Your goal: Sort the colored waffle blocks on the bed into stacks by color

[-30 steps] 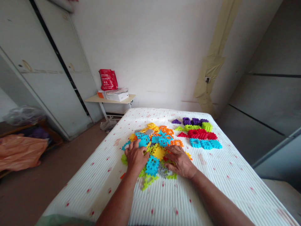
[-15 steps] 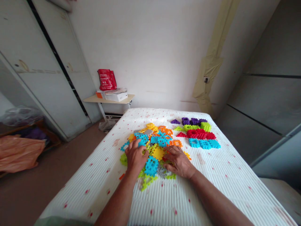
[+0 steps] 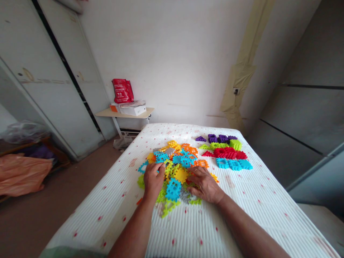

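Note:
A heap of mixed plastic interlocking tiles (image 3: 176, 168) in blue, yellow, orange, green and grey lies on the white ribbed mattress (image 3: 220, 222). My left hand (image 3: 152, 179) rests on the heap's left side, fingers curled, with a blue tile at its fingertips. My right hand (image 3: 205, 184) lies flat on the heap's right side, fingers spread over the tiles. Farther right, sorted rows lie apart: purple tiles (image 3: 219, 138), green tiles (image 3: 224, 145), red tiles (image 3: 227, 153) and blue tiles (image 3: 233, 164).
The mattress edge drops to a brown floor on the left. A small side table (image 3: 125, 113) with a red bag (image 3: 122, 90) and boxes stands against the far wall. Grey wardrobe doors (image 3: 40, 79) line the left; an orange plastic bag (image 3: 21, 173) lies on the floor.
My left hand has drawn back slightly and curled its fingers around a blue tile at the heap's left edge. My right hand stays flat on the tiles.

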The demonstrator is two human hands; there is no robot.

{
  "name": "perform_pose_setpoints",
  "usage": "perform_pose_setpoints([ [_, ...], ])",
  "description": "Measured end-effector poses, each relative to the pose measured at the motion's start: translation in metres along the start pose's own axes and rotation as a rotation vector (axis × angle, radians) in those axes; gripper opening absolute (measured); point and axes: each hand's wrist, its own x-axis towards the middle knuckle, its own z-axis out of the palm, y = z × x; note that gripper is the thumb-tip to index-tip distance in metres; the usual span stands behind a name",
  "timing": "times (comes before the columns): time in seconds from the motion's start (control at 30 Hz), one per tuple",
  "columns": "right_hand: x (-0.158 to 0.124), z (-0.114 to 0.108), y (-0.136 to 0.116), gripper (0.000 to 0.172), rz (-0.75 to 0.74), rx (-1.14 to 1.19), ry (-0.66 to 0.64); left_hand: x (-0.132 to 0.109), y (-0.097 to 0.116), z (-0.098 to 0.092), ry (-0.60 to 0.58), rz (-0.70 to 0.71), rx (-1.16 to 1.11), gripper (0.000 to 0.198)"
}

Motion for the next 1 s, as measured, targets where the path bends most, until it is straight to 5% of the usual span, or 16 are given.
perform_pose_setpoints([
  [0.5, 0.000, 0.001, 0.000, 0.031, -0.002, 0.031, 0.041, -0.003, -0.004, 0.006, 0.043, -0.124, -0.264, 0.025],
  [0.77, 0.001, -0.002, 0.002, 0.026, 0.148, 0.239, 0.274, -0.004, 0.014, -0.003, -0.064, 0.138, -0.350, 0.018],
  [1.0, 0.001, -0.002, -0.007, 0.030, 0.270, 0.476, 0.248, -0.012, 0.039, 0.000, -0.224, 0.360, -0.465, 0.022],
])
